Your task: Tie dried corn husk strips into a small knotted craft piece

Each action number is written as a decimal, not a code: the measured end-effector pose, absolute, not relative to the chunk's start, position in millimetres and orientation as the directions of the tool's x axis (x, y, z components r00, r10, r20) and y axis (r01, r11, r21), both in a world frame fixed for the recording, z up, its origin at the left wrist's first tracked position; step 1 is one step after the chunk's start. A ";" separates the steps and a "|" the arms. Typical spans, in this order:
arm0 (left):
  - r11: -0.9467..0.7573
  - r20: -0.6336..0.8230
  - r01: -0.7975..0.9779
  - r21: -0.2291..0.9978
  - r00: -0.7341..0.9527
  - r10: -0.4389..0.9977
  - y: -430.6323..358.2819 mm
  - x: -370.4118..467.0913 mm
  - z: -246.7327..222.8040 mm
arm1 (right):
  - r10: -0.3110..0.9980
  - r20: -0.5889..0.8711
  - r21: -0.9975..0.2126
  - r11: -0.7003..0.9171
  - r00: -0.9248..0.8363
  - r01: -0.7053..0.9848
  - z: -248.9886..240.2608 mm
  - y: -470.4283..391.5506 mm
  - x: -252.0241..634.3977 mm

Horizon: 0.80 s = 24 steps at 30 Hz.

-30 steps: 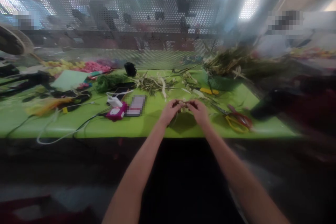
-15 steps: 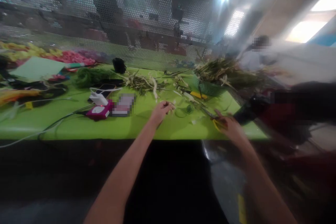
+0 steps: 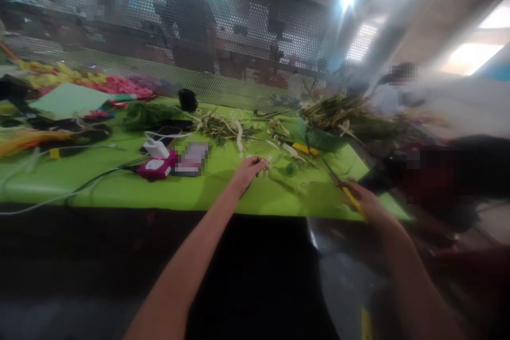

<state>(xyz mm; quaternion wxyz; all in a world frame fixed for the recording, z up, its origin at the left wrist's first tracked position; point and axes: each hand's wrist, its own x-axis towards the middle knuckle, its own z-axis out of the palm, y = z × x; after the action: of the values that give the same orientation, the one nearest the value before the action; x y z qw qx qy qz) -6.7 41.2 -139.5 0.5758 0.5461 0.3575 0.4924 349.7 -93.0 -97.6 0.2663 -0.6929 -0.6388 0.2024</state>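
My left hand [image 3: 249, 171] is closed in a pinch low over the green tabletop [image 3: 274, 204]. Between its fingertips is a small pale, flower-like piece [image 3: 266, 169], too blurred to name more closely. Farther right, my right hand [image 3: 368, 202] grips yellow-handled scissors [image 3: 353, 200] near the table's front edge. The blades point away to the upper left; whether they are spread is unclear. A small round green coil [image 3: 291, 169] lies between my hands. Beyond my left hand are pale dried plant strips [image 3: 239, 135] and a heap of dried stalks [image 3: 215, 125].
Dried stalks [image 3: 338, 109] fill a green basket [image 3: 319, 137], with a yellow-handled tool [image 3: 305, 149] beside it. To the left are a phone [image 3: 193, 159], a pink box [image 3: 159, 166] with a white charger [image 3: 156, 147], and cables. A person [image 3: 388, 98] is at the right rear.
My right hand has drawn the scissors rightward and slightly nearer the table edge. My left hand keeps its pinch almost in place. The whole view has shifted a little.
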 end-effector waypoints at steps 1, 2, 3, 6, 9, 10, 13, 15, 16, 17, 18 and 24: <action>-0.081 0.127 -0.182 0.980 0.259 0.958 40.6 -6.4 -138.4 | 0.995 0.056 -0.676 -0.027 0.088 0.736 -94.1 -92.4 342.4; -0.082 0.129 -0.184 0.980 0.260 0.957 40.0 -6.2 -137.4 | 0.996 0.068 -0.703 0.007 0.058 0.711 -90.4 -91.0 334.2; -0.086 0.133 -0.184 0.979 0.261 0.956 39.4 -6.1 -136.7 | 0.996 0.088 -0.708 0.057 0.007 0.703 -86.7 -89.0 325.6; -0.107 0.154 -0.181 0.978 0.270 0.950 38.2 -6.5 -135.9 | 0.979 0.109 -0.633 0.200 -0.170 0.748 -77.8 -79.4 300.1; -0.109 0.154 -0.171 0.979 0.279 0.948 37.1 -6.8 -135.5 | 0.963 0.094 -0.549 0.263 -0.253 0.794 -73.4 -68.6 275.7; -0.108 0.151 -0.164 0.981 0.281 0.948 36.5 -6.8 -135.1 | 0.961 0.088 -0.540 0.266 -0.261 0.799 -72.5 -65.4 267.6; -0.115 0.155 -0.151 0.982 0.290 0.944 33.7 -6.7 -132.9 | 0.956 0.042 -0.563 0.263 -0.291 0.784 -70.9 -57.0 245.2; -0.120 0.162 -0.151 0.981 0.306 0.938 31.0 -6.7 -130.9 | 0.950 0.029 -0.574 0.271 -0.312 0.773 -70.4 -52.3 233.6; -0.120 0.164 -0.154 0.981 0.313 0.936 29.7 -6.7 -129.9 | 0.948 0.031 -0.574 0.277 -0.318 0.770 -70.4 -50.1 229.3; -0.118 0.164 -0.159 0.980 0.320 0.933 28.6 -6.7 -129.1 | 0.945 0.033 -0.575 0.284 -0.325 0.768 -70.6 -47.9 226.0; -0.116 0.165 -0.166 0.979 0.326 0.931 27.7 -6.7 -128.5 | 0.943 0.033 -0.579 0.288 -0.332 0.763 -70.9 -45.9 223.7; -0.102 0.154 -0.159 0.982 0.361 0.920 27.5 -6.8 -126.0 | 0.936 0.021 -0.634 0.284 -0.352 0.719 -75.2 -37.8 220.2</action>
<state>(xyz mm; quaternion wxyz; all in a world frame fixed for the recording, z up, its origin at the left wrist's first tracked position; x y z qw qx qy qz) -6.8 27.5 -126.0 0.5849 0.5816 0.3271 0.4611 220.2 -37.8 -75.2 0.1999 -0.5330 -0.7761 0.2714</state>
